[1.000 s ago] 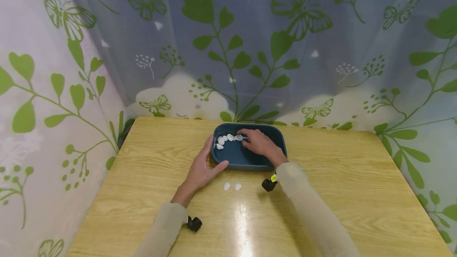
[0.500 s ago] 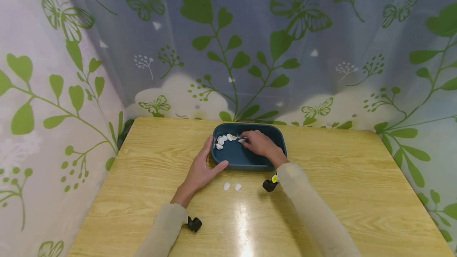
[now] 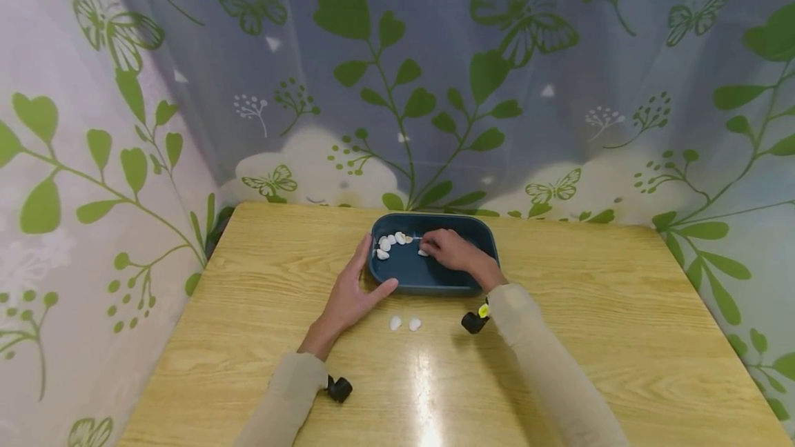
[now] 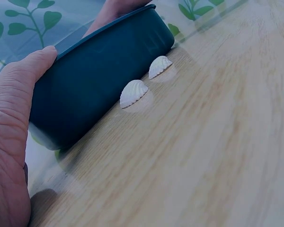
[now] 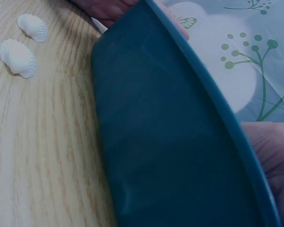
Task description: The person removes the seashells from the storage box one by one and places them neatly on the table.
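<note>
Shells: two lie on the wooden bench near my left hand, which braces the blue tray; my right hand pinches one shell inside, beside about six.

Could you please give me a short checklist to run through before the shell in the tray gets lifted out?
1. Tray braced: left hand rests against the corner of the blue tray. Ok.
2. Shell held: right hand has its fingertips at a white shell inside the tray; whether it is truly pinched: cannot tell.
3. Other shells in the tray lie apart from that hand. Ok.
4. Landing spot: two shells on the table lie just in front of the tray with bare wood beside them. Ok.
5. Tray flat on the table: ok.
</note>
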A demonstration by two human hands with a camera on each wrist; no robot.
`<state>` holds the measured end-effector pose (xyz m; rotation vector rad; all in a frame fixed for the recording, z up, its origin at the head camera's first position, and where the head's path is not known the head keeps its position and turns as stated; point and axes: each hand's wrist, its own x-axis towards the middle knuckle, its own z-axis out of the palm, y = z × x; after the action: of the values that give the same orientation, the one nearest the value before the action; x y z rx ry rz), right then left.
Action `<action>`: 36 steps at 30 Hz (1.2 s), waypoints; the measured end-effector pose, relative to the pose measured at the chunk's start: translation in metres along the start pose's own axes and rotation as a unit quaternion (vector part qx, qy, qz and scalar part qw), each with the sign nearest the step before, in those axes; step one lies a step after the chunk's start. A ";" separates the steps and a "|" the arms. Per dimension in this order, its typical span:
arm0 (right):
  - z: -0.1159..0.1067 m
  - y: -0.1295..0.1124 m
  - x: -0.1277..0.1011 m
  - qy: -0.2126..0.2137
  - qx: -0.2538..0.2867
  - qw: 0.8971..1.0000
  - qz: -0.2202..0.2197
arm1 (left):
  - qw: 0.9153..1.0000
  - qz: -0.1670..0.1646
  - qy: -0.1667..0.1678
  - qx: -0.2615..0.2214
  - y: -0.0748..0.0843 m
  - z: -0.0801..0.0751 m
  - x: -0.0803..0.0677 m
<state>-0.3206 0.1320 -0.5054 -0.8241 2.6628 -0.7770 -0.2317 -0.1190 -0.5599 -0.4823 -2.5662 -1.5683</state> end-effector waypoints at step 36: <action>0.000 -0.003 -0.013 0.018 -0.040 0.998 0.034 | 1.000 0.000 -0.012 -0.013 0.002 -0.002 -0.001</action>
<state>-0.3088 0.1368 -0.5029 -0.7404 2.7543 -0.6779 -0.2303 -0.1204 -0.5578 -0.5064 -2.5651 -1.6085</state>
